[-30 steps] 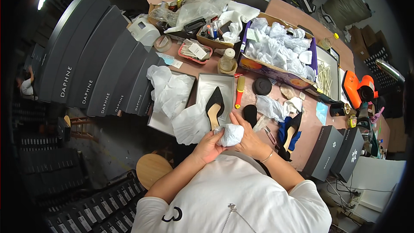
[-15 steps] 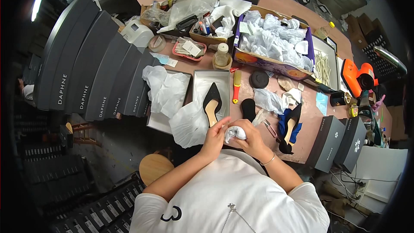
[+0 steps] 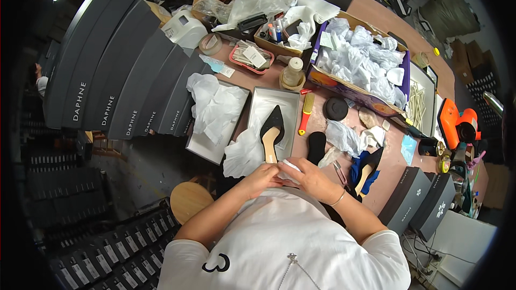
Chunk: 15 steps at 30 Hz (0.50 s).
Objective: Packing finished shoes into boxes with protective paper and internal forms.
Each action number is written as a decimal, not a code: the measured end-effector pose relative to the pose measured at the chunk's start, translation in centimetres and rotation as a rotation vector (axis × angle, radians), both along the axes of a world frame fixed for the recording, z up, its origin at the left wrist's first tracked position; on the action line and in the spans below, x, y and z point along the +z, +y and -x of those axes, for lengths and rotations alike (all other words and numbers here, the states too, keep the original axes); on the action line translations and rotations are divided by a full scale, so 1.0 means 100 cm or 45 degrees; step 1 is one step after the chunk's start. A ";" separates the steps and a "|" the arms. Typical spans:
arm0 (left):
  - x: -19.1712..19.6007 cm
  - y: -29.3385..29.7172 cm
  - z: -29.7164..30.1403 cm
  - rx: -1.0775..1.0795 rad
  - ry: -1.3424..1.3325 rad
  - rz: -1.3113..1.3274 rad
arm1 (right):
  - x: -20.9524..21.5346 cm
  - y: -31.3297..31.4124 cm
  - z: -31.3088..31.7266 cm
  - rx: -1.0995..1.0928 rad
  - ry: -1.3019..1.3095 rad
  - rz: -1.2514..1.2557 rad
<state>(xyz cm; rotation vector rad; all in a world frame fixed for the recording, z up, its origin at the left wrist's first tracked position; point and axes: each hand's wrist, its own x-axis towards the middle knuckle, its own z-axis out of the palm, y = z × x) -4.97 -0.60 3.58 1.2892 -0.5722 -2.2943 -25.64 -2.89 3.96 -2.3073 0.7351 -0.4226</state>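
My left hand (image 3: 259, 176) and my right hand (image 3: 310, 178) meet close to my chest, both closed around a crumpled wad of white tissue paper (image 3: 289, 167). Just beyond my fingers a black pointed shoe (image 3: 271, 131) with a tan sole lies in an open grey shoebox (image 3: 259, 108) lined with white tissue. A second black shoe (image 3: 316, 146) lies to the right of that box, next to a red-and-yellow brush (image 3: 305, 113).
A row of dark shoebox lids (image 3: 115, 75) leans at the left. A box lid with loose tissue (image 3: 216, 108) sits left of the shoebox. A purple carton of crumpled white paper (image 3: 361, 63) stands behind. A blue-lined black shoe (image 3: 365, 169), grey boxes (image 3: 414, 198) and an orange tool (image 3: 457, 123) are at right.
My hands have drawn the tissue wad nearer to my body and pressed it smaller; my right hand now covers most of it.
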 end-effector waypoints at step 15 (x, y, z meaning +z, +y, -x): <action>-0.123 -0.048 -0.007 -0.087 -1.010 0.485 | -0.029 -0.048 -0.036 -0.681 -0.042 -0.277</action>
